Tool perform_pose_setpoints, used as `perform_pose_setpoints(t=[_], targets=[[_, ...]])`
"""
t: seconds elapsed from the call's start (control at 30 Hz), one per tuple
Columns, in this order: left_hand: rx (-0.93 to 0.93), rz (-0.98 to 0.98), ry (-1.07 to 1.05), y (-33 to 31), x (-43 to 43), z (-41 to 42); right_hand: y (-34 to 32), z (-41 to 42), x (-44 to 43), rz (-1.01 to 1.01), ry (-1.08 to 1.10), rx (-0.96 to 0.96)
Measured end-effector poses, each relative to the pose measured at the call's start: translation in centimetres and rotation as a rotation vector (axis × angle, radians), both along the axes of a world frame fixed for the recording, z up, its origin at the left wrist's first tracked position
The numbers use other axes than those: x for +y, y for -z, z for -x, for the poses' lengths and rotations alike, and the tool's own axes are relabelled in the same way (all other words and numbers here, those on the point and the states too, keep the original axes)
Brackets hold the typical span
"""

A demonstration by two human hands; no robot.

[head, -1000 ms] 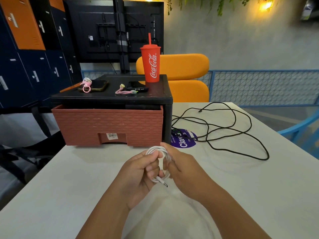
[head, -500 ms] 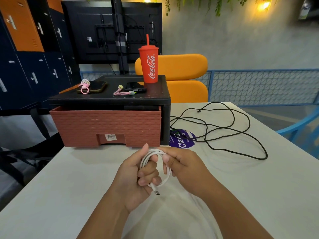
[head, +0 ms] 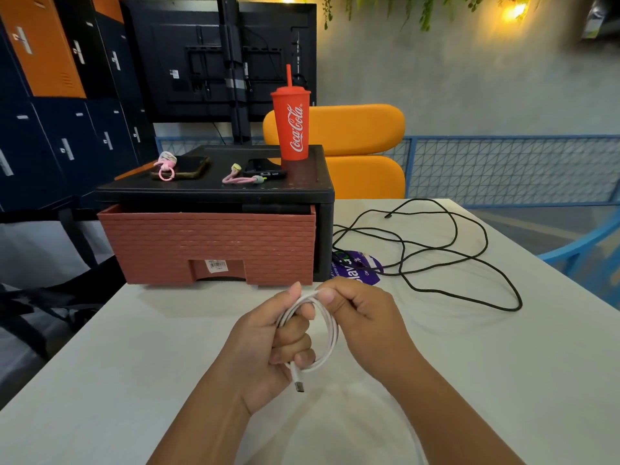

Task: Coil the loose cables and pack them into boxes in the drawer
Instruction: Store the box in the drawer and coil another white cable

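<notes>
A white cable [head: 330, 333] is wound into a small coil above the white table [head: 503, 380]. My left hand [head: 268, 350] grips the coil, fingers curled through its loop, and the plug end hangs below the fist. My right hand [head: 362, 313] pinches the top of the coil between thumb and fingers. More loose white cable trails on the table towards me. A long black cable [head: 436, 256] lies tangled on the table to the right. The brick-red drawer [head: 208, 246] stands behind my hands in its black cabinet [head: 322, 229], pulled out a little.
On the cabinet top stand a red Coca-Cola cup [head: 292, 125], two phones [head: 188, 166] and small pink cable pieces [head: 241, 177]. A purple sticker [head: 359, 270] lies under the black cable. An orange chair [head: 352, 152] stands behind the table, a blue chair [head: 583, 250] to the right.
The coil has turned and opened wider in my left hand. My right hand has moved from the coil's side up to its top, laying on another loop.
</notes>
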State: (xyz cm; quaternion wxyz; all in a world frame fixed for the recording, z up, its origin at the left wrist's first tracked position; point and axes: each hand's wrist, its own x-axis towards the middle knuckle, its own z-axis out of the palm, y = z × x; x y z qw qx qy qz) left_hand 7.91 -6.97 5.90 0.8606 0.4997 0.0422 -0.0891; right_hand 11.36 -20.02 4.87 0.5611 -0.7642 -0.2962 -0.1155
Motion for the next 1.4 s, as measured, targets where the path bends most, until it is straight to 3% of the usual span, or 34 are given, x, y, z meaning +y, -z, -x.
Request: perform_pose_setpoints(t=[0.3,0.5,0.6,0.87,0.97,1.13,1.4], targets=[[-0.074,0.313,0.018,0.4,1.0,-0.4,0.5,-0.3,0.5,0.099,0.035,0.256],[-0.012,0.170,0.120,0.0,0.5,-0.1,0.4,-0.3,0.1,0.054,0.238,0.100],[-0.031,0.197,0.099,-0.1,0.5,-0.1,0.3,-0.3,0.1,0.095,0.201,0.133],[-0.149,0.408,-0.062,0.2,1.3,-0.5,0.4,0.3,0.9,0.443,0.025,0.355],[-0.203,0.418,-0.103,0.4,1.9,-0.8,0.2,0.8,1.0,0.604,-0.072,0.299],[-0.267,0.166,-0.288,0.7,1.5,-1.1,-0.1,1.3,0.8,0.692,-0.065,0.325],[-0.341,-0.577,-0.343,1.6,0.9,-1.2,-1.6,2.4,0.3,0.856,-0.200,0.288]])
